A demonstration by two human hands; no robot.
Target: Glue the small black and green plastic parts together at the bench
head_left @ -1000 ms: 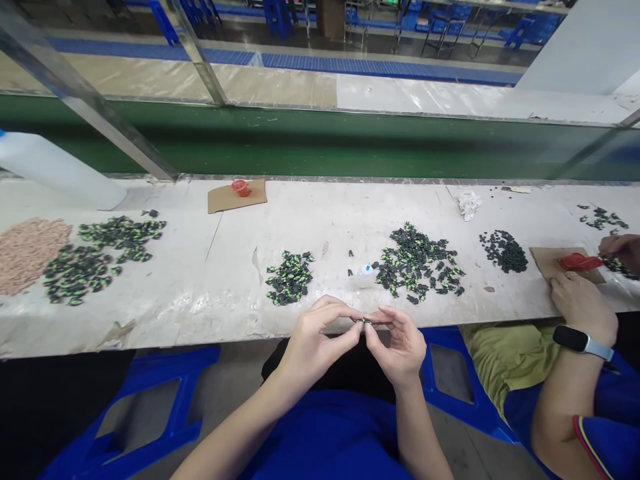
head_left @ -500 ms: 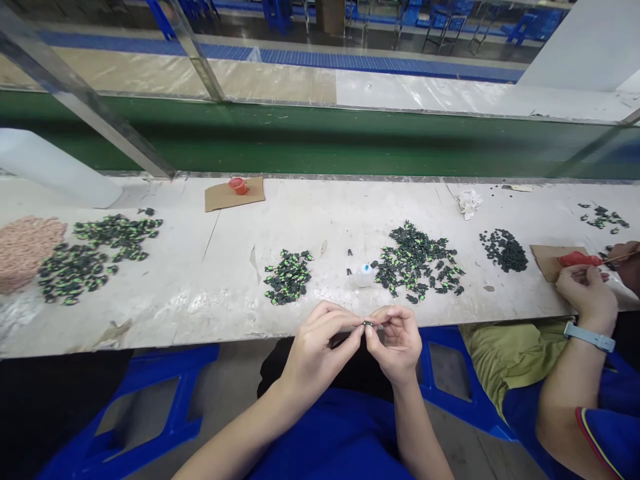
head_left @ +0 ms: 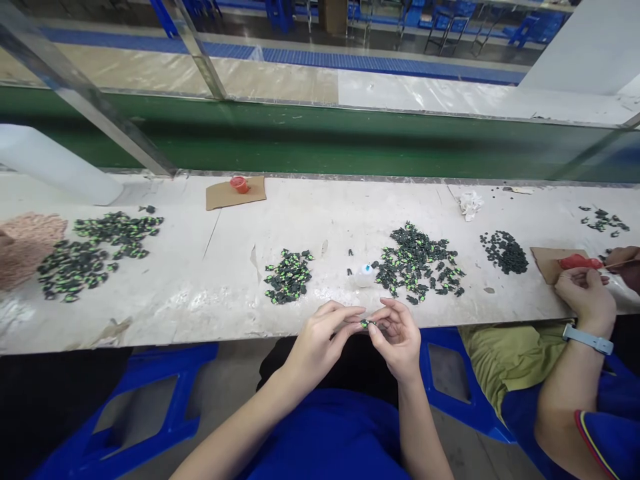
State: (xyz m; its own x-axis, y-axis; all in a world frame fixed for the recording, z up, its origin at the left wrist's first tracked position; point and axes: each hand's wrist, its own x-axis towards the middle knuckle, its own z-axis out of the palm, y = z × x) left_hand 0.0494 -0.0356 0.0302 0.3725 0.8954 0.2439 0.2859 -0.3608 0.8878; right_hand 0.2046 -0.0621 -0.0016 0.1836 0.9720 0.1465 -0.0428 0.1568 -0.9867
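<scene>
A small black-and-green plastic part (head_left: pixel 367 323) is held between my two hands just in front of the table's near edge. My right hand (head_left: pixel 399 340) pinches it between thumb and fingers, the upper finger raised. From the other side, the fingertips of my left hand (head_left: pixel 320 340) close on its left end, with the index finger lifted above. Beyond my hands lie a small heap of black-and-green parts (head_left: pixel 289 277), a small clear bottle with a blue tip (head_left: pixel 365 275), and a larger heap of similar parts (head_left: pixel 417 257). The held part's exact shape is too small to make out.
A red cup (head_left: pixel 240 185) stands on cardboard (head_left: pixel 215 197) at the back. Leftward are more black-and-green parts (head_left: pixel 75 267) and a pinkish pile (head_left: pixel 35 240). Small black pieces (head_left: pixel 507 252) lie to the right, near a co-worker's hand (head_left: pixel 587 293). Blue stools (head_left: pixel 450 380) flank me.
The small part has turned so that its green shows. Index fingers of both hands have lifted off it. At the far left, a hand has appeared over the pinkish pile.
</scene>
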